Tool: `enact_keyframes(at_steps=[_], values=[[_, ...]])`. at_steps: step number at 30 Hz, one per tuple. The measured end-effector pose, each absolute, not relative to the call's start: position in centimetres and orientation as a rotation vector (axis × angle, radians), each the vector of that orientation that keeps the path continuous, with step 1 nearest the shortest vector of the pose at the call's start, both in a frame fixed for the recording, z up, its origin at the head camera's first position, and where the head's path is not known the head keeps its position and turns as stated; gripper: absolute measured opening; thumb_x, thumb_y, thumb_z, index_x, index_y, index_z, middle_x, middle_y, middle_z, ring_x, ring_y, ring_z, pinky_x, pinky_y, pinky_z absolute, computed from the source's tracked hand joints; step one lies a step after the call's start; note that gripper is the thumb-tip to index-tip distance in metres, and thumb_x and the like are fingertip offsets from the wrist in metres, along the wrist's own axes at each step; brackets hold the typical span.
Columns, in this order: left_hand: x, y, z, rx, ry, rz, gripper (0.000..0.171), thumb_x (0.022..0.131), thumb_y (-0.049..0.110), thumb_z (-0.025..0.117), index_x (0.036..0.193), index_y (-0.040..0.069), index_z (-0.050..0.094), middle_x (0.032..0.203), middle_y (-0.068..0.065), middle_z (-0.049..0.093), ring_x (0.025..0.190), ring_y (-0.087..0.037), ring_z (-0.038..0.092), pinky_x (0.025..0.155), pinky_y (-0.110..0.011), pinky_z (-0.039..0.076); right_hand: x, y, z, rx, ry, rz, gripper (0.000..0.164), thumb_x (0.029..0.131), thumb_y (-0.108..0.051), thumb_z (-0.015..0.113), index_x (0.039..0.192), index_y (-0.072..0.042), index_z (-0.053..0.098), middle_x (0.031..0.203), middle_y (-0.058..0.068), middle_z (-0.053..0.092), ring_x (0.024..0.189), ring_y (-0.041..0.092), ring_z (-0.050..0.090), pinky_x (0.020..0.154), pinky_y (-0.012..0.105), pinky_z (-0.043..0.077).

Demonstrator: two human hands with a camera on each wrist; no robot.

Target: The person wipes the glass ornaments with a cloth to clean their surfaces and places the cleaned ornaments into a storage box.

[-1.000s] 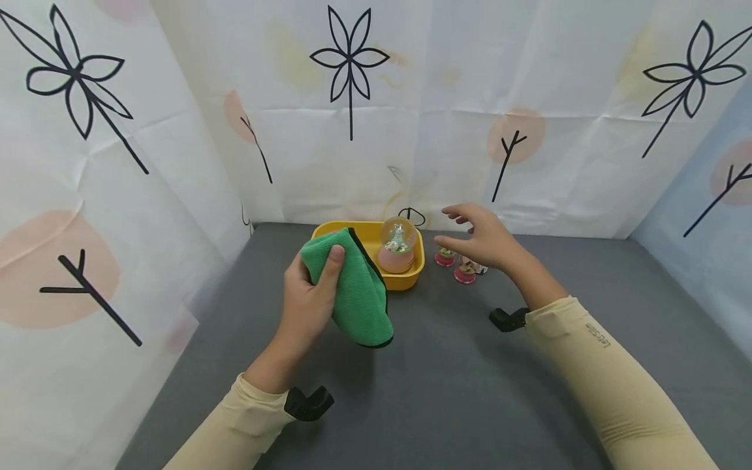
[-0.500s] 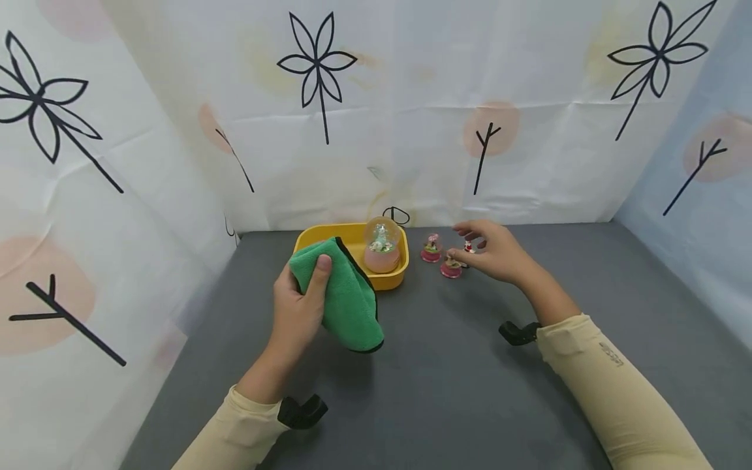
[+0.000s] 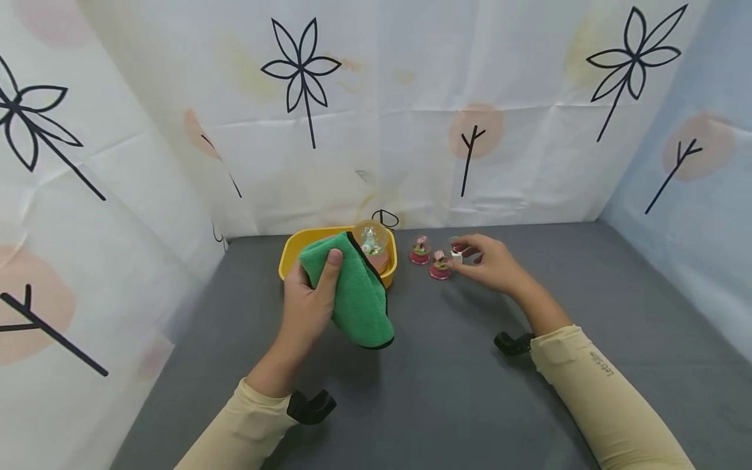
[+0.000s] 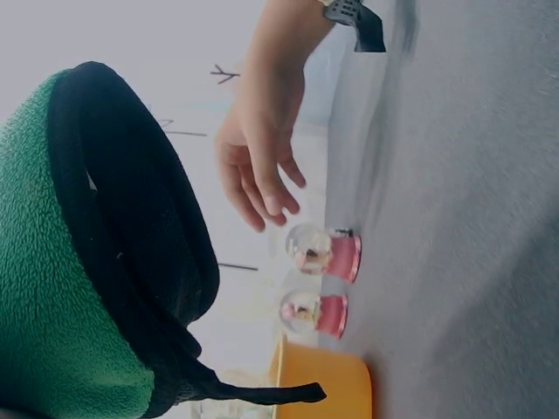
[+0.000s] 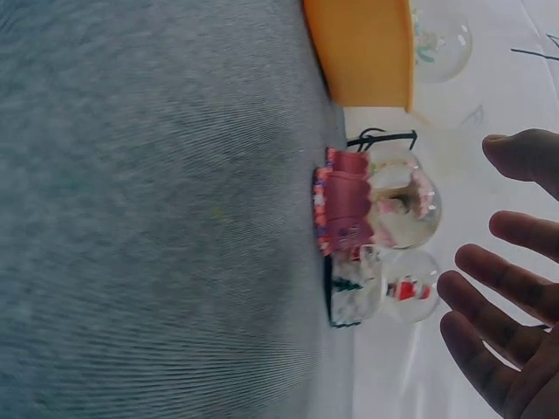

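My left hand (image 3: 310, 305) grips a folded green cloth (image 3: 360, 301) with black edging, thumb on top, held above the table and overlapping the tray in the head view. My right hand (image 3: 492, 264) reaches over the small snow globe with a white base (image 3: 456, 256), which has a red figure inside. In the right wrist view its fingers (image 5: 489, 327) are spread and apart, close over that globe's dome (image 5: 415, 288). Beside it stand two small snow globes with pink bases, a nearer one (image 3: 440, 267) and one farther left (image 3: 420, 252).
A yellow tray (image 3: 289, 256) stands at the back, partly hidden by the cloth. A larger snow globe (image 3: 371, 241) with a pink base sits in it. The grey tabletop (image 3: 446, 378) meets a white patterned backdrop (image 3: 405, 150) behind and at the sides.
My right hand has come down to the white-based snow globe, from above the small globes. The left hand still holds the cloth. The head view has swung a little to the right.
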State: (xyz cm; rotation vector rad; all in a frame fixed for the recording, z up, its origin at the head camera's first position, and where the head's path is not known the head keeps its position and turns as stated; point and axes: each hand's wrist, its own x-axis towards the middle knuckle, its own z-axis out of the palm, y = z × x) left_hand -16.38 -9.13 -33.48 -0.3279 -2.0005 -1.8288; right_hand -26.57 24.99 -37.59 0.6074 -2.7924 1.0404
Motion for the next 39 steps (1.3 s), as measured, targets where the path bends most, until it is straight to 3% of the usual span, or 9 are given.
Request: enact_keyframes(at_steps=[15, 39], values=[[-17.5, -8.0, -35.1, -0.271, -2.041, -1.841, 0.014, 0.108, 0.02, 0.063, 0.114, 0.008, 0.064, 0.093, -0.001, 0.062, 0.081, -0.018, 0.061, 0.074, -0.028, 0.055, -27.4, 25.8, -40.1, 0.513, -2.85, 1.129, 0.054, 0.099, -0.023, 0.077, 0.146, -0.004, 0.06, 0.136, 0.022, 0.066, 0.118, 0.043, 0.067, 0.094, 0.056, 0.06], [-17.9, -8.2, -35.7, -0.34, -2.073, -1.883, 0.028, 0.108, 0.021, 0.063, 0.135, 0.013, 0.065, 0.113, -0.004, 0.069, 0.091, -0.021, 0.064, 0.084, -0.027, 0.057, -28.5, 25.8, -40.6, 0.497, -2.912, 1.295, 0.053, 0.1, -0.021, 0.075, 0.146, -0.001, 0.058, 0.133, 0.027, 0.065, 0.115, 0.043, 0.071, 0.076, 0.04, 0.062]])
